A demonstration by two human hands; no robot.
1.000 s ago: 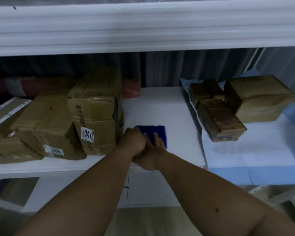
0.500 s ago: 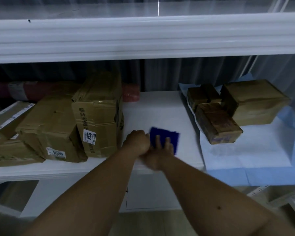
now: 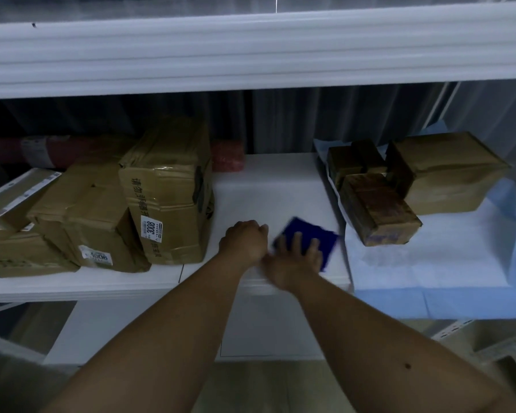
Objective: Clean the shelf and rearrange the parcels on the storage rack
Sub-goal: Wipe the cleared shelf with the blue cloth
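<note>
Her right hand (image 3: 292, 263) presses the blue cloth (image 3: 307, 239) flat-fingered on the shelf (image 3: 268, 186); the left hand (image 3: 245, 239) rests fisted, empty. Sweeping further right could snag the blue sheet (image 3: 429, 263) and nudge its small parcel (image 3: 376, 210).

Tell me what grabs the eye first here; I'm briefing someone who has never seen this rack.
First the dark blue cloth, vivid against the white shelf, pressed flat under the right hand at the middle front. The left hand rests curled beside it. Then the tall taped cardboard parcel standing left, and smaller brown boxes on pale blue sheeting at right.
</note>
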